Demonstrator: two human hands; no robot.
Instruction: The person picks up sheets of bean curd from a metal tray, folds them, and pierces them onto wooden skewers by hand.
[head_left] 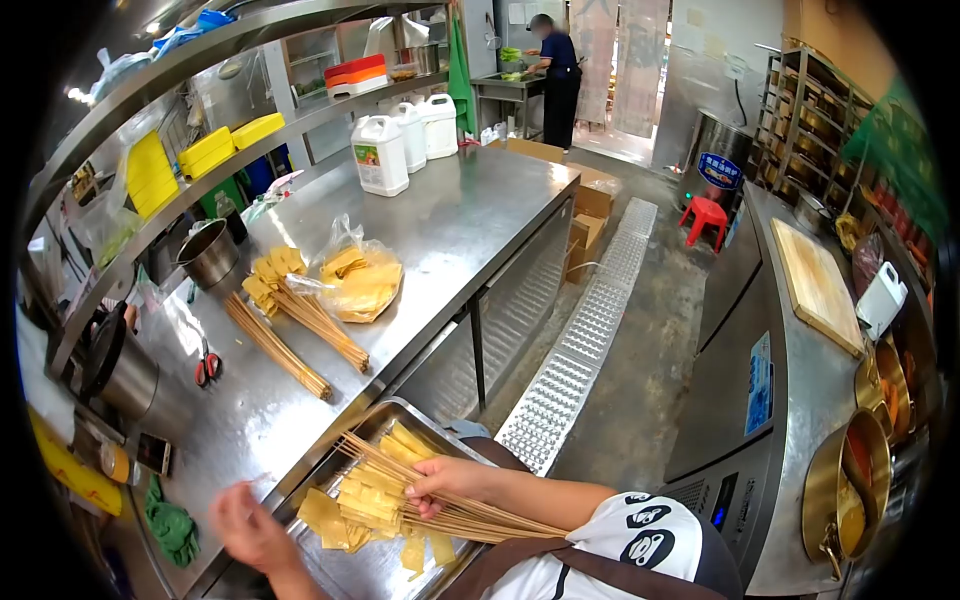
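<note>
My right hand (pixel 436 484) is closed around a bundle of thin wooden skewers (pixel 490 518) above a metal tray (pixel 380 578). Flat yellow pieces that look like tofu skin (pixel 372 492) are threaded on the skewers' far ends. More such pieces lie in the tray, some loose near its lower part. Over the tray's left edge hovers my left hand (pixel 245 528), slightly blurred, with its fingers apart and nothing visible in them. On the steel table, two bundles of skewers (pixel 280 345) lie beside an open plastic bag of yellow sheets (pixel 365 285).
Red-handled scissors (pixel 207 368), a phone (pixel 154 453), a green glove (pixel 172 522) and a metal pot (pixel 208 252) are on the left table. White jugs (pixel 380 157) stand farther back. Brass pots (pixel 848 490) line the right counter. A person (pixel 557 80) works at the back.
</note>
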